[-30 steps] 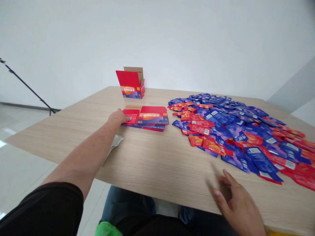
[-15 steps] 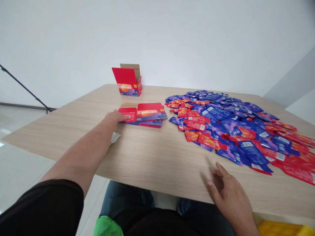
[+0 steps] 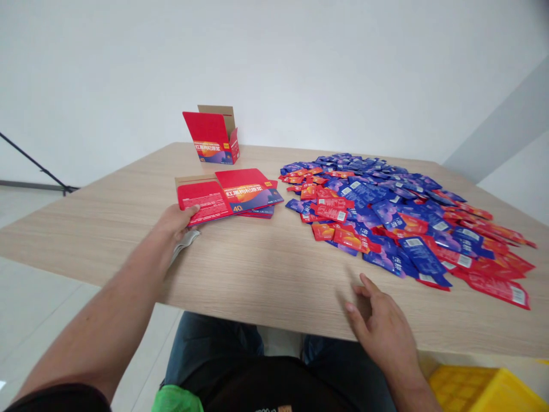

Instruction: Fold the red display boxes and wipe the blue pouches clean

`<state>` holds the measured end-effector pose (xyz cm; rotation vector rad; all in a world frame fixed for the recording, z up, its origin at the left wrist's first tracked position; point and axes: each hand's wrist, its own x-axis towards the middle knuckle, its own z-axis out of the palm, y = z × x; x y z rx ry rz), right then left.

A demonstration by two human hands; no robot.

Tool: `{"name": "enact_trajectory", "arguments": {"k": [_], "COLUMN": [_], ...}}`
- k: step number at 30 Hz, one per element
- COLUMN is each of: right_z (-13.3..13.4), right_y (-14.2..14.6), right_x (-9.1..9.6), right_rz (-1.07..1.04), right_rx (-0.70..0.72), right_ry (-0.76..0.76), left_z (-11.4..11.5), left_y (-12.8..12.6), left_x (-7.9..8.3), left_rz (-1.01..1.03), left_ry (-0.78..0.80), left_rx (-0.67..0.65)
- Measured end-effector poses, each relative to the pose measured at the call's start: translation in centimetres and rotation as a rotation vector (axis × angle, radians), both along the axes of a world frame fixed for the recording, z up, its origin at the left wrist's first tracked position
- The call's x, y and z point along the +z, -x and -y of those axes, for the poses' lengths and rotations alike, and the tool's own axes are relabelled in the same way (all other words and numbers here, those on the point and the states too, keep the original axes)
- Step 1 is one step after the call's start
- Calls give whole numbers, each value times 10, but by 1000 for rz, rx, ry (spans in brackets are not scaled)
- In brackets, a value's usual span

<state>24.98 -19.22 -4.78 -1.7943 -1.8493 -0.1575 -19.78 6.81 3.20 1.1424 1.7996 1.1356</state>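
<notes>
Between thumb and fingers, my left hand (image 3: 176, 220) grips the left end of a flattened red carton (image 3: 231, 194), its thumb on the printed face. The carton is lifted and tilted over a small stack of flat cartons (image 3: 263, 212). My right hand (image 3: 381, 320) hovers by the table's front edge, fingers apart and holding nothing. Nearest to it is a large heap of blue and red sachets (image 3: 386, 212) spread over the right side.
An opened-up carton (image 3: 213, 140) stands at the back left with its flaps raised. A crumpled white piece (image 3: 185, 241) lies under my left wrist. Below the wooden table (image 3: 257, 274), a yellow crate (image 3: 472, 389) sits at the lower right.
My left hand has drawn the top flat carton leftward and up off the stack. My right hand keeps its open pose near the edge. The view has shifted slightly.
</notes>
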Motion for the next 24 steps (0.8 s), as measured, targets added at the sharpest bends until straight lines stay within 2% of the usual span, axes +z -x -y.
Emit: {"name": "enact_trajectory", "arguments": {"k": [2, 4, 7, 10, 13, 16, 19, 22, 24], "right_z": [0, 1, 2, 3, -1, -13, -30, -45, -50], "right_y": [0, 0, 0, -2, -7, -6, 6, 23, 31], "right_x": [0, 0, 0, -3, -5, 0, 16, 31, 35], "right_rz": [-4, -12, -32, -98, -293, -619, -918, -1060, -1085], "right_rx": [1, -4, -10, -11, -33, -19, 104, 247, 258], "right_ry": [7, 12, 16, 32, 70, 77, 51, 36, 3], "left_z": [22, 46, 84, 119, 144, 157, 159, 155, 153], "left_y": [-6, -12, -17, -21, -23, -24, -29, -40, -49], "left_x": [-1, 0, 0, -6, -19, -30, -30, -26, -26], "left_rz": [125, 317, 411, 430, 454, 451, 248, 29, -25], "left_ry": [-62, -219, -370, -398, -315, -237, -182, -189, -293], "left_rx": [-34, -82, -116, -125, -229, -374, -471, -532, -470]}}
